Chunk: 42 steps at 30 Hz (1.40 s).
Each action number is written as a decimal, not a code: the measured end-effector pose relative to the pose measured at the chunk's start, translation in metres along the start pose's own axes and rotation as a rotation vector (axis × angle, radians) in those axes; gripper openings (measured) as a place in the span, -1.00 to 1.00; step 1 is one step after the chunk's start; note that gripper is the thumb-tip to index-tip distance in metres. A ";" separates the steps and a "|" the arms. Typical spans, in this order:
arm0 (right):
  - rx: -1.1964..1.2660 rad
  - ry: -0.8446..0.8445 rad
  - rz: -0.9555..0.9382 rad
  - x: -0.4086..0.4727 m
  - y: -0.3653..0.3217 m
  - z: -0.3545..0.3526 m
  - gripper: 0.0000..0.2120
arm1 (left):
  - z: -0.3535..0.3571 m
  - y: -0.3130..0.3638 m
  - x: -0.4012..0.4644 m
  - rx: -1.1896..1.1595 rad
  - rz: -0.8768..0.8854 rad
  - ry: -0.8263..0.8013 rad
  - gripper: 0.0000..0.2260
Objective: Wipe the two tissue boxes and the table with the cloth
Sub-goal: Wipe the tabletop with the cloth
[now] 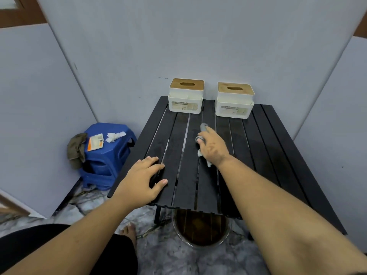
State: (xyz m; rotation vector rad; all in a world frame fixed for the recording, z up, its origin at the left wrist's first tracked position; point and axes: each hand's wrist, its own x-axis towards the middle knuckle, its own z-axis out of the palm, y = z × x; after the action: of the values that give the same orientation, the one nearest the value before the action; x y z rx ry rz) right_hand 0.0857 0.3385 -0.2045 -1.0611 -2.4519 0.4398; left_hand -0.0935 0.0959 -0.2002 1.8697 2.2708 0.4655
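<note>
Two white tissue boxes with wooden lids stand at the far edge of the black slatted table (pixel 268 147): the left box (pixel 185 96) and the right box (pixel 234 101). My right hand (pixel 213 147) presses a grey-white cloth (pixel 203 129) onto the middle slats, a short way in front of the boxes; most of the cloth is hidden under the hand. My left hand (pixel 145 177) lies flat with fingers spread on the table's near left corner and holds nothing.
A blue plastic stool (pixel 108 155) stands left of the table, with an olive rag (pixel 76 148), a packet (pixel 96 142) and crumpled tissue (pixel 115 136) on it. A bucket (pixel 200 229) sits under the table's near edge. Grey walls close in behind and on both sides.
</note>
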 end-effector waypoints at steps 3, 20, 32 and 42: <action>0.065 -0.067 -0.102 0.000 -0.036 0.015 -0.73 | -0.002 0.003 -0.003 -0.044 -0.014 0.022 -0.42; -0.010 0.178 0.272 -0.008 0.082 -0.041 -0.68 | -0.011 -0.021 -0.013 0.006 -0.050 0.137 -0.57; 0.260 -0.115 -0.403 -0.025 -0.096 0.017 -0.87 | -0.014 -0.018 -0.020 -0.230 -0.202 0.228 -0.60; 0.448 -0.064 -0.220 -0.137 -0.020 -0.072 -0.85 | -0.010 -0.006 -0.008 -0.014 0.051 0.122 -0.59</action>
State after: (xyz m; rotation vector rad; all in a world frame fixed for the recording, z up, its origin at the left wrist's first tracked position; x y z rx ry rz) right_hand 0.1937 0.2315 -0.1693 -0.5938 -2.3290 0.9067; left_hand -0.1006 0.0858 -0.1936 1.9468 2.2922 0.6173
